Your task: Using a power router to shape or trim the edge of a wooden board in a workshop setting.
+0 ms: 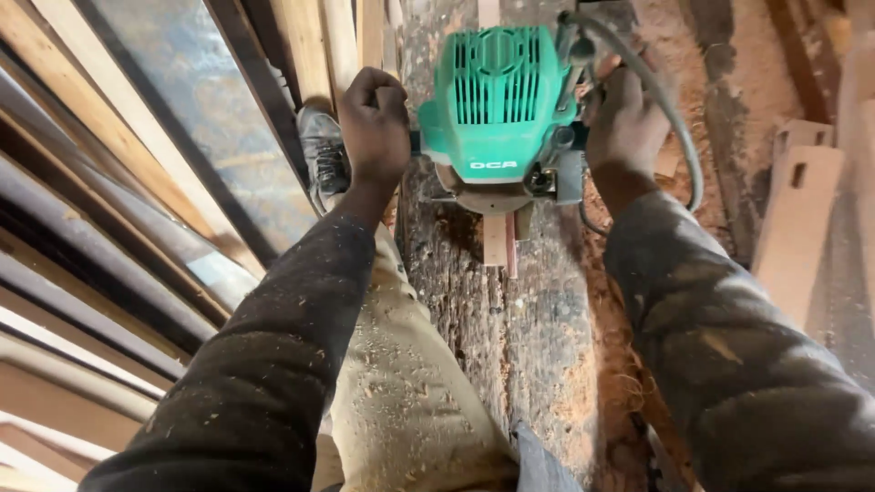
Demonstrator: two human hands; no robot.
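A green electric router stands upright on a dark, rough wooden beam. My left hand is closed around its left side handle. My right hand grips the right side handle, with the grey power cord looping past the wrist. Under the router's base a narrow pale wood strip sticks out toward me along the beam. Both sleeves are dark and dusted with sawdust.
My leg in sawdust-covered beige trousers and a grey shoe sit left of the beam. Long boards and planks lie stacked at the left. Pale slotted wooden pieces lie at the right amid sawdust.
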